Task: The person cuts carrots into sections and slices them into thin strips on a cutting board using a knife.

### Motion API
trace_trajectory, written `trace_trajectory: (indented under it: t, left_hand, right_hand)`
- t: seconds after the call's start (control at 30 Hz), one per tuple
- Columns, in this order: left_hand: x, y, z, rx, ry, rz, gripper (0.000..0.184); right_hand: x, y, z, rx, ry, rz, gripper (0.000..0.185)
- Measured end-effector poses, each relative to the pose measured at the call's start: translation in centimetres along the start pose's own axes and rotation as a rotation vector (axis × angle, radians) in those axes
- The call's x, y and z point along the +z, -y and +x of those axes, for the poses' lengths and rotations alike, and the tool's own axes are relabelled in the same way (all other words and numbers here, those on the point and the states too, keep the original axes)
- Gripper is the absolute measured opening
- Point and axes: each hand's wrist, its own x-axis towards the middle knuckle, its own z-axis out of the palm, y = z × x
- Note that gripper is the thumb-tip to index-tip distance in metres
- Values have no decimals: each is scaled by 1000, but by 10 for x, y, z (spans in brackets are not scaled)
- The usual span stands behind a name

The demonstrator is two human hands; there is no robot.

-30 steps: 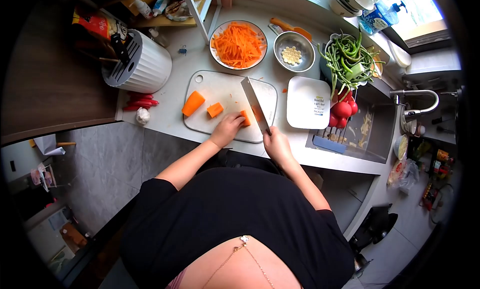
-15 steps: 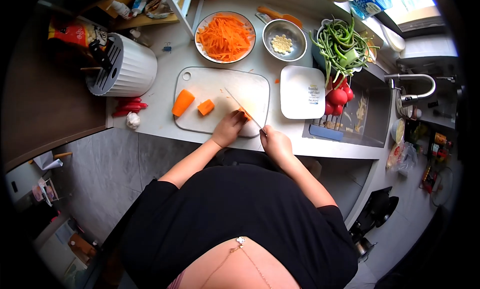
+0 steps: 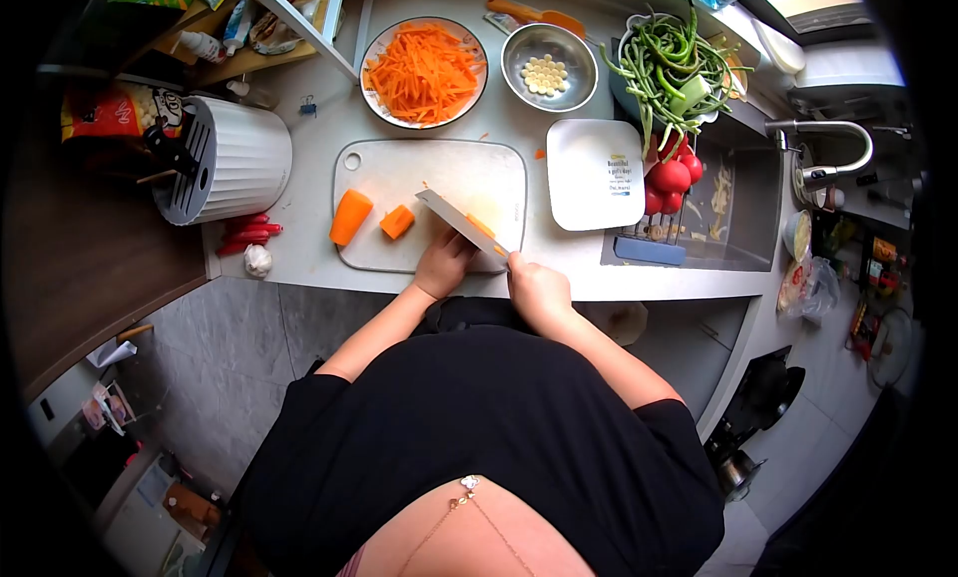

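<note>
In my right hand (image 3: 540, 289) is the handle of a kitchen knife (image 3: 454, 216); its broad blade slants up and left over the white cutting board (image 3: 374, 255). My left hand (image 3: 445, 264) is closed beside the blade, its fingertips bent on a carrot piece that the blade mostly hides. Cut orange carrot (image 3: 480, 224) shows along the blade's right side. Left of my hands, a short carrot chunk (image 3: 397, 223) and a longer carrot piece (image 3: 351, 217) lie on the board.
Behind the board stand a bowl of carrot strips (image 3: 424, 73) and a metal bowl (image 3: 589, 88) with pale round pieces. To the right are a white square plate (image 3: 589, 178), green beans (image 3: 679, 73), tomatoes (image 3: 671, 178) and the sink (image 3: 743, 193). A knife block (image 3: 244, 153), red chillies and garlic (image 3: 257, 261) sit left.
The knife's blade has tilted so that its broad face shows, and it now covers more of the carrot piece. Both hands stay close to the same spot. The view has shifted slightly.
</note>
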Motion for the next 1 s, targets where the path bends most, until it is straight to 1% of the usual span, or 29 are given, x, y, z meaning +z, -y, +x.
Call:
trace_trajectory:
  t: [0.23,0.4,0.5,0.63,0.7,0.73,0.87,0.93,1.0]
  left_hand:
    - [-1,-1,0,-44,33,-35,33]
    - [-4,-3,4,-12,6,-3,31]
    - [-10,-9,9,11,-38,1,30]
    - [-7,-7,8,58,-81,81,32]
    - [-2,-5,6,75,-124,84,31]
    - [-2,-4,4,79,-143,84,31]
    - [-2,-3,1,56,-91,94,30]
    - [-1,-3,2,64,-103,110,30]
    - [-3,-5,3,43,-101,63,30]
  right_hand:
    - [1,2,3,17,30,42,10]
    - [16,0,19,45,26,103,10]
    - [23,2,38,18,-36,122,9]
    - [15,3,55,-22,-39,171,13]
    - [2,-3,53,-24,-48,211,17]
    - [-1,-4,48,-23,-104,251,21]
    - [-7,-10,22,-68,-169,246,18]
    - [-3,-12,15,-69,-152,228,18]
    - [-2,-12,12,-69,-140,216,18]
